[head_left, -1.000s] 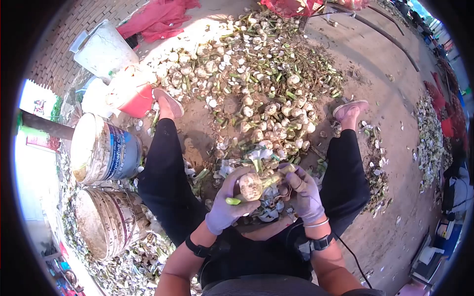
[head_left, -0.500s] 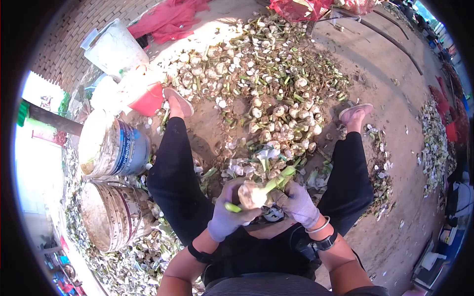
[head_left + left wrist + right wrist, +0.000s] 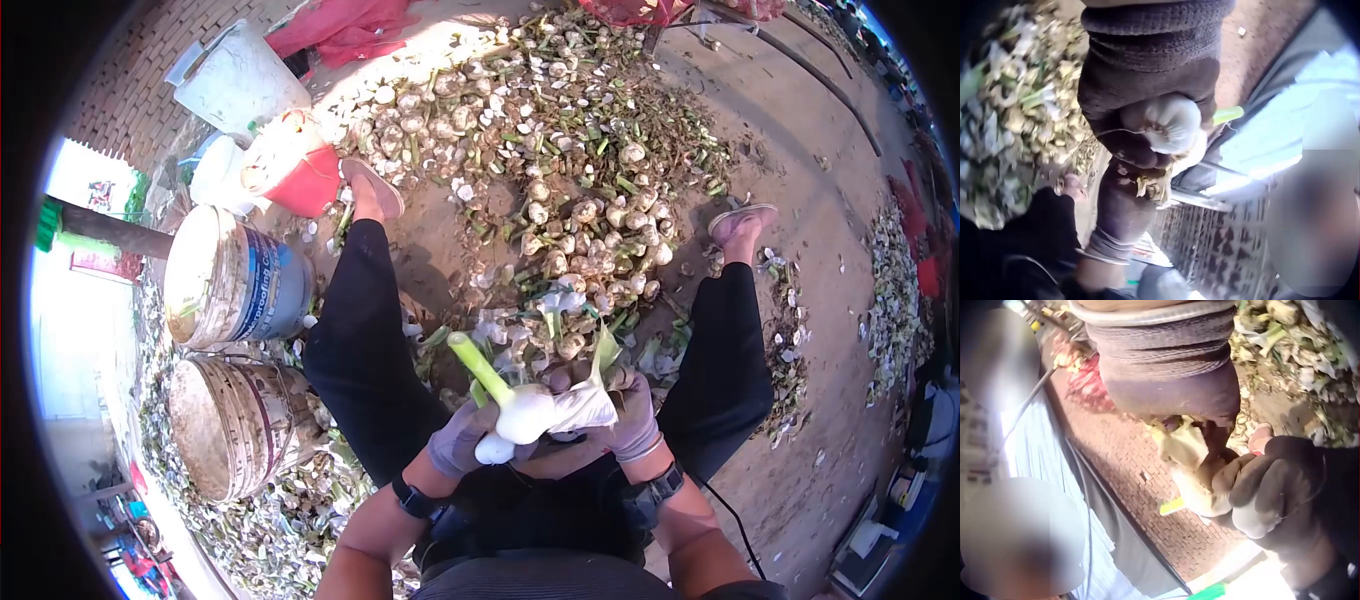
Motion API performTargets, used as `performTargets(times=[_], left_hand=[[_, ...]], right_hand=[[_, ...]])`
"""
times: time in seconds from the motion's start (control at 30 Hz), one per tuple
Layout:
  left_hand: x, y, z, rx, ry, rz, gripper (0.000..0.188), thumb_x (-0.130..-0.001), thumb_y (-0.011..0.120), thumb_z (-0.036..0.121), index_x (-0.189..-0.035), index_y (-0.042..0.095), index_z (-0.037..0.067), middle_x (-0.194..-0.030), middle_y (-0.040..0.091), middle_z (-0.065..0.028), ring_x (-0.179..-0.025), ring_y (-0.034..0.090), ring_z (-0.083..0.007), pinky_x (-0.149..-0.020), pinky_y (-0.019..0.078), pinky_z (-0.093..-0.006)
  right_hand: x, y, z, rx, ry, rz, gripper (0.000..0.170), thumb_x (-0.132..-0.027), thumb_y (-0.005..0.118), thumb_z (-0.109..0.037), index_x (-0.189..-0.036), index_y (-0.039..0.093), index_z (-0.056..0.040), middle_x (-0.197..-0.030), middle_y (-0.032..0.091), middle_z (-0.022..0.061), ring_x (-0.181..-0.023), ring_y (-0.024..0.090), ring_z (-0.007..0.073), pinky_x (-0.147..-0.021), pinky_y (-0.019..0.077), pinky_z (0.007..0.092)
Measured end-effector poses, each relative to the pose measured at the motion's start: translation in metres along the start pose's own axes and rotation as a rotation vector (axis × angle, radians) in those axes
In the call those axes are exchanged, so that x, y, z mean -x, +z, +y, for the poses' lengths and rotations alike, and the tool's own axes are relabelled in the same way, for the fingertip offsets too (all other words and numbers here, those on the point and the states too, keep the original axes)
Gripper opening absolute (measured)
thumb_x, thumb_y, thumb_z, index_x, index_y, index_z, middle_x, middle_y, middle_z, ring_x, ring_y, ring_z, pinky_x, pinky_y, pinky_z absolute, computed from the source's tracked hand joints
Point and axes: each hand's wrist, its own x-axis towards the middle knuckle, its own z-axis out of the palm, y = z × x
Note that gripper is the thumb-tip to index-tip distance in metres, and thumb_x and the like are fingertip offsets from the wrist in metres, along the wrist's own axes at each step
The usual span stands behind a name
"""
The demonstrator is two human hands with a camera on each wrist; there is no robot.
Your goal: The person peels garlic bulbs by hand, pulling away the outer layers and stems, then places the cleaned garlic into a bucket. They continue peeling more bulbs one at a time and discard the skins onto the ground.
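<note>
My gloved left hand point(image 3: 458, 440) grips a white garlic bulb point(image 3: 527, 416) whose thick green stem point(image 3: 478, 366) points up and left. A second white bulb point(image 3: 494, 449) sits below it in the same hand; in the left wrist view a bulb's root end point(image 3: 1159, 128) faces the camera between the fingers. My gloved right hand point(image 3: 630, 418) pinches the outer skin point(image 3: 588, 408), which is stretched sideways off the bulb. In the right wrist view the loose skin point(image 3: 1184, 447) hangs from the right fingers, close beside the left hand point(image 3: 1266, 494).
Ahead between the feet spreads a heap of untrimmed garlic point(image 3: 600, 235) with stem scraps. Left of the leg stand a labelled bucket point(image 3: 240, 280), a dirty bucket point(image 3: 235, 425) and a red bucket point(image 3: 315, 180). Peelings point(image 3: 270, 530) cover the ground at lower left.
The brown-skinned bulb now shows clean and white, its stem swung from the right to the upper left. My right hand has moved from the stem to the skin, drawing it rightward.
</note>
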Motion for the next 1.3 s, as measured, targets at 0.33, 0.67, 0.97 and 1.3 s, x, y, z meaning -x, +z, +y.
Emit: performTargets(times=[0.33,0.67,0.97,1.3], left_hand=[[0.001,-0.007,0.022,-0.124,-0.057,0.190,0.040,-0.090,0.067,0.019,-0.123,0.058,0.000,-0.111,0.064,-0.0076,-0.102,0.059,-0.0154,-0.091,0.0464,-0.0304],[0.035,0.000,0.044,-0.382,0.110,0.273,0.031,-0.087,0.069,0.014,-0.112,0.062,-0.002,-0.112,0.065,-0.0109,-0.097,0.063,-0.0185,-0.087,0.0499,-0.0321],[0.031,0.019,0.031,-1.405,0.449,0.371,0.029,-0.081,0.075,0.015,-0.102,0.062,0.000,-0.097,0.069,-0.0106,-0.083,0.067,-0.0224,-0.074,0.0520,-0.0306],[0.038,0.027,0.043,-1.259,0.407,0.346,0.022,-0.082,0.073,0.014,-0.101,0.070,0.003,-0.100,0.063,-0.0090,-0.088,0.064,-0.0200,-0.079,0.0505,-0.0308]], right_hand=[[0.002,-0.004,0.003,0.405,-0.019,0.069,0.028,-0.085,0.050,-0.014,-0.104,0.055,0.0062,-0.093,0.057,0.0132,-0.082,0.056,0.0238,-0.075,0.0494,0.0331],[0.007,-0.018,-0.015,2.598,-0.030,0.313,0.052,-0.092,0.058,-0.048,-0.098,0.061,0.0029,-0.082,0.058,0.0084,-0.082,0.060,0.0196,-0.071,0.0495,0.0353],[-0.005,0.059,0.035,1.715,-0.022,0.285,0.040,-0.084,0.073,-0.036,-0.101,0.060,-0.0026,-0.078,0.060,0.0074,-0.069,0.057,0.0178,-0.059,0.0446,0.0303],[0.009,0.049,0.032,1.734,-0.083,0.369,0.031,-0.087,0.066,-0.028,-0.099,0.061,0.0004,-0.081,0.065,0.0152,-0.075,0.063,0.0265,-0.069,0.0496,0.0363]])
